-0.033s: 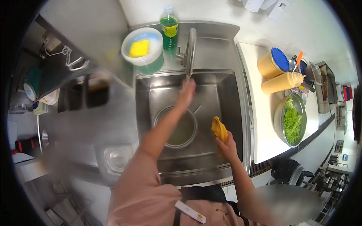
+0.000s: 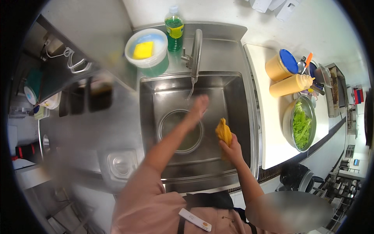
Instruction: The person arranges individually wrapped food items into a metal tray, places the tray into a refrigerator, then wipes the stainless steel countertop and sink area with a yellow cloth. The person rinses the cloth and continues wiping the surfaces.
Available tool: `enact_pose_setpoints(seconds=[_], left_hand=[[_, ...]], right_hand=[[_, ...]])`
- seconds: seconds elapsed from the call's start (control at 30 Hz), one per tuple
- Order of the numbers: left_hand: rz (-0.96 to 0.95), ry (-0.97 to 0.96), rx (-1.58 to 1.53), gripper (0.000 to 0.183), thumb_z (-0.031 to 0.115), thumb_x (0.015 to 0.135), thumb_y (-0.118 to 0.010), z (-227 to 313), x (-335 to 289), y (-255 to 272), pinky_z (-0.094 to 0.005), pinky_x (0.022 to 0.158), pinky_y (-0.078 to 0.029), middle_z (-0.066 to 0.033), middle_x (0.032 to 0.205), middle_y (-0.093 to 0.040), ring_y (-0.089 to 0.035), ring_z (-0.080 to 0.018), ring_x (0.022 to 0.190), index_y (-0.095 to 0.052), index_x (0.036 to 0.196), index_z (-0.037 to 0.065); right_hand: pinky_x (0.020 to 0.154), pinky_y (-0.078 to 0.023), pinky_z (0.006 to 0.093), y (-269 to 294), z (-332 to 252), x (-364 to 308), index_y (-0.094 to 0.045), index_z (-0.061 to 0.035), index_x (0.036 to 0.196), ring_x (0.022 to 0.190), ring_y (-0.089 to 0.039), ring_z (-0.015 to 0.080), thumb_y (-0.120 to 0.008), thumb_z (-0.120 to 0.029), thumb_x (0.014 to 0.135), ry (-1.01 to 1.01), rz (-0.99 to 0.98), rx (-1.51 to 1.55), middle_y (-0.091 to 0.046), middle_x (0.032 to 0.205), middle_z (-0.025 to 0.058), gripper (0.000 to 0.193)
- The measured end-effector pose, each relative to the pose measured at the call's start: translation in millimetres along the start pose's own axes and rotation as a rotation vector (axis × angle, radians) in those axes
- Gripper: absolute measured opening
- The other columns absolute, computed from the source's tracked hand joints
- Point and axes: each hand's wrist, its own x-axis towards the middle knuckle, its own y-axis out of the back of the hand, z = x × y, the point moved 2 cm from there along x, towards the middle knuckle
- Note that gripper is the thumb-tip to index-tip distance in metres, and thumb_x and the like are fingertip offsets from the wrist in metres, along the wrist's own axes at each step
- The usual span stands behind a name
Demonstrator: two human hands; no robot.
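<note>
Left hand: over the sink, just beside the water stream; it is blurred, but the fingers seem loosely stretched and without anything in them.
Right hand: closed around the lower part of the yellow cloth.
Yellow cloth: above the right part of the sink, its upper end standing free from the fingers.
Faucet: behind the sink, giving a thin stream.
Round vessel: in the sink, partly under the left forearm.
White tub: left of the faucet, with a yellow sponge on top; a green bottle is just beside.
White board: at the right of the sink, carrying a metal bowl with leafy greens.
</note>
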Motion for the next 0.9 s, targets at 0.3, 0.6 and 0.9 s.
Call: enact_pose_setpoints(seconds=[0.3, 0.6, 0.9], left_hand=[[0.053, -0.015, -0.571, 0.036, 0.022, 0.091, -0.061, -98.8, -48.9, 44.2, -0.0333, 0.08, -0.05, -0.007, 0.105, -0.057, -0.059, -0.0185, 0.095, -0.047, 0.121, 0.007], [0.093, -0.468, 0.485, 0.052, 0.021, 0.073, -0.069, 8.5, 51.3, 81.4, -0.0378, 0.086, -0.047, -0.0175, 0.107, -0.06, -0.06, -0.0325, 0.1, -0.049, 0.117, 0.001], [0.05, -0.411, -0.183, 0.061, 0.035, 0.073, -0.08, 68.2, 24.5, 50.7, -0.0388, 0.086, -0.049, -0.011, 0.097, -0.063, -0.063, -0.0298, 0.091, -0.053, 0.116, 0.001]], right_hand=[[0.084, -0.049, 0.0375, -43.0, -85.6, 82.5, -0.064, -0.0009, 0.108, 0.095, -0.065, 0.0322, -0.063, -0.025, 0.084, 0.195, -0.29, -0.273, -0.066, 0.101, 0.0189, 0.034], [0.089, -0.046, 0.0353, -67.3, -147.2, 162.0, -0.057, -0.0002, 0.118, 0.105, -0.058, 0.0261, -0.066, -0.009, 0.078, 0.438, -0.085, 0.152, -0.059, 0.116, 0.0172, 0.041], [0.085, -0.05, 0.0362, -97.5, -82.4, 190.1, -0.049, -0.0035, 0.119, 0.103, -0.058, 0.0255, -0.055, -0.001, 0.085, 0.332, 0.111, 0.388, -0.057, 0.113, 0.0149, 0.035]])
